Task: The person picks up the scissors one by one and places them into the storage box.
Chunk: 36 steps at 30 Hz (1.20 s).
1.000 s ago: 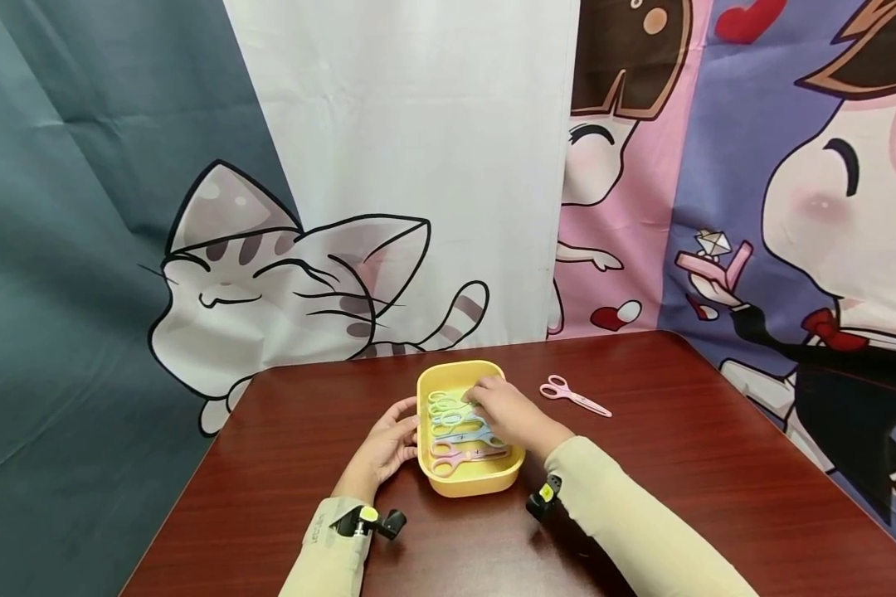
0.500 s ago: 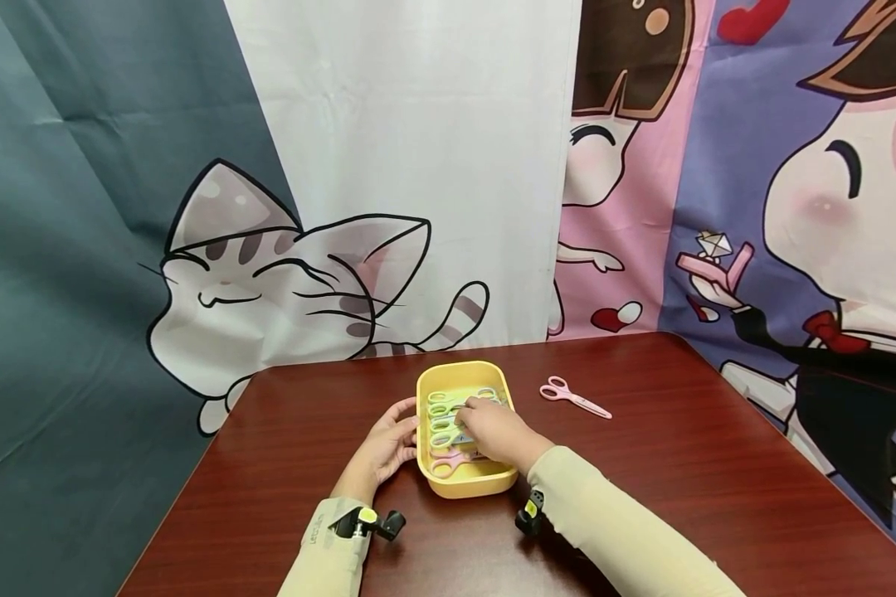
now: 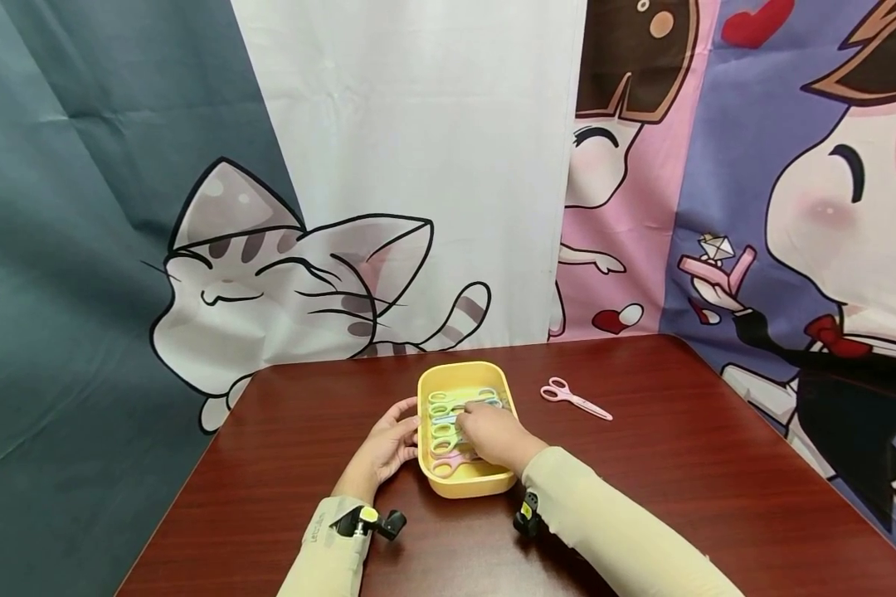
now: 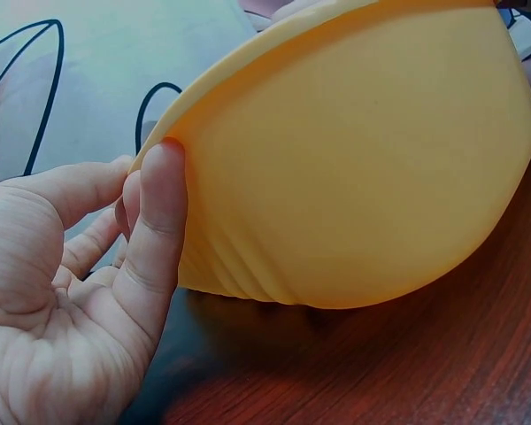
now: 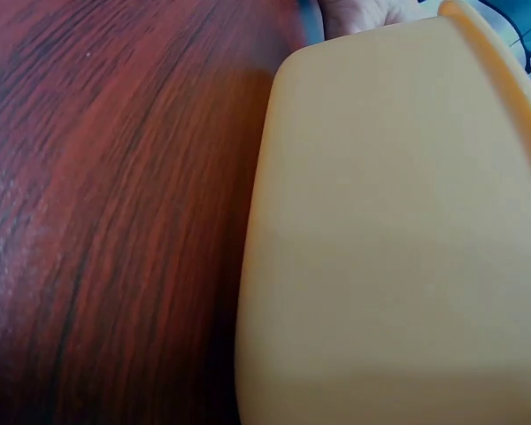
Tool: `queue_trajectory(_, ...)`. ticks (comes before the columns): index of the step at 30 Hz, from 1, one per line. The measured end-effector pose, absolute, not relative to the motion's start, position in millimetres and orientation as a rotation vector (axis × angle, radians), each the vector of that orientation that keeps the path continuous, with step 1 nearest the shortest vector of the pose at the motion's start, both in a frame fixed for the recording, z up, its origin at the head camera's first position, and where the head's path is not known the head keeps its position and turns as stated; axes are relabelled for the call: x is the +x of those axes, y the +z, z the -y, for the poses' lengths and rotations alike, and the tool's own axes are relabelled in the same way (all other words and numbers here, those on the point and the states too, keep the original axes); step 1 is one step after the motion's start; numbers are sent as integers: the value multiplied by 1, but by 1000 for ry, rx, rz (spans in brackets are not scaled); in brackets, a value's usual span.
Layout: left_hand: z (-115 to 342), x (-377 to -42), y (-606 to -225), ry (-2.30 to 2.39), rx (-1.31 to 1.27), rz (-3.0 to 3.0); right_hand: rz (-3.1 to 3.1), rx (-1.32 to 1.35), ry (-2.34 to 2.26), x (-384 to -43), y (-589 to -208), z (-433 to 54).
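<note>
A yellow plastic basket (image 3: 469, 487) sits on the table in front of me, with several pairs of scissors inside. Green handles (image 3: 443, 430) line its left side, and pink scissors (image 3: 446, 467) lie toward the near end. My left hand (image 3: 388, 444) touches the outside of the left wall; the left wrist view shows the thumb (image 4: 162, 186) pressed just below the rim. My right hand (image 3: 496, 437) reaches down into the basket over the scissors. Its fingertips are at the green scissors, their blades hidden beneath it, and I cannot tell whether it grips them.
Another pair of pink scissors (image 3: 577, 400) lies on the dark red wooden table (image 3: 642, 464), right of the basket. A printed cartoon curtain (image 3: 433, 166) hangs behind the table's far edge. The basket's outer wall (image 5: 389, 230) fills most of the right wrist view.
My right hand has moved left and toward me inside the basket, and the lower green handles have shifted toward the near end. My left hand stays at the wall.
</note>
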<state>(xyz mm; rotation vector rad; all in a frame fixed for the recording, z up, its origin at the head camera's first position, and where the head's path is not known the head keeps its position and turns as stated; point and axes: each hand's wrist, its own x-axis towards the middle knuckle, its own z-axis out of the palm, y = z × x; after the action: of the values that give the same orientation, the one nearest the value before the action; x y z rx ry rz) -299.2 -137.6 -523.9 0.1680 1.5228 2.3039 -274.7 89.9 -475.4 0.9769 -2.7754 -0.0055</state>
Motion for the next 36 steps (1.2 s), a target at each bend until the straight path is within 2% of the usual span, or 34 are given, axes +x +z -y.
queue_trajectory(10,139,-298,-522,2298,183,-1529,2773,977,-132,-276,-480,-87)
queue_trajectory(23,139,-299,-526,2322,235,-1514,2836,919,-78,-278,-480,-86)
queue_trajectory(31,138,-299,-525,2326,175,-1517,2784,937,215,-280,-475,-92)
queue_trajectory(36,137,-298,-525,2321,169,-1517,2649,890,635,-282,-469,-110)
